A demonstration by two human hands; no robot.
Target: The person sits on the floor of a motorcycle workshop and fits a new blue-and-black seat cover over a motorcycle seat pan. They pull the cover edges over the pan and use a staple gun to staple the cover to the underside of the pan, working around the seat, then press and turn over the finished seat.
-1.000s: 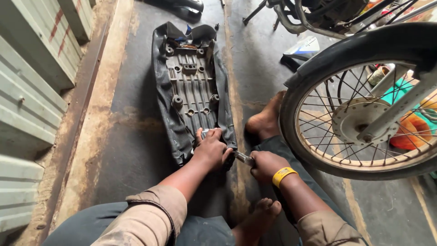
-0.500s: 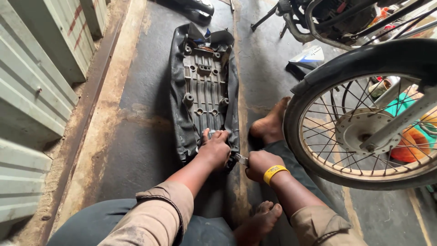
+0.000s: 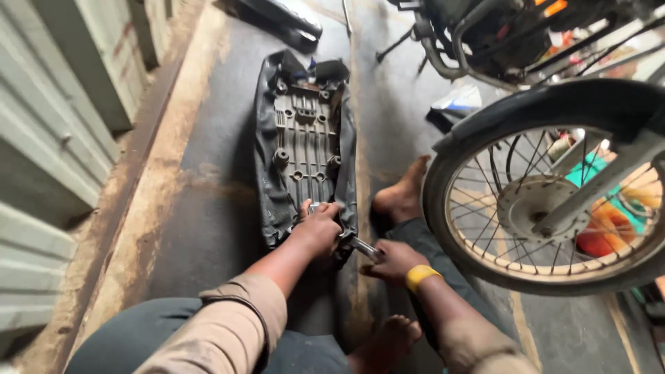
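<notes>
Far left: corrugated metal wall (image 3: pixel 48 138), then a rusty strip of floor (image 3: pixel 138 228) alongside it. Sat on the ground, legs spread, bare feet forward. In the middle: a motorcycle seat (image 3: pixel 305 145), flipped underside up, grey ribbed base showing, black cover wrapped round its edges. Long axis ran straight away from the body, near end between the knees, far end toward a dark part (image 3: pixel 280 17) lying at the top.

Left hand (image 3: pixel 318 228) rested on the seat's near end, fingers curled and closed over the edge there, pressing down; whether anything small was pinched inside the grip could not be told. Just right of it and slightly nearer the body, right hand (image 3: pixel 395 260), yellow wristband (image 3: pixel 419 275) on the wrist, clamped round the handle of a metal tool (image 3: pixel 357 244). Tool shaft pointed up and left, from the right fist toward the seat's near right corner, its tip hidden under the left hand. Both hands close together, left one the nearer to the seat.

Further right: right foot (image 3: pixel 402 194) beside the seat, then a spoked wheel (image 3: pixel 554 208) under a black mudguard (image 3: pixel 554 111), with colourful clutter behind.
</notes>
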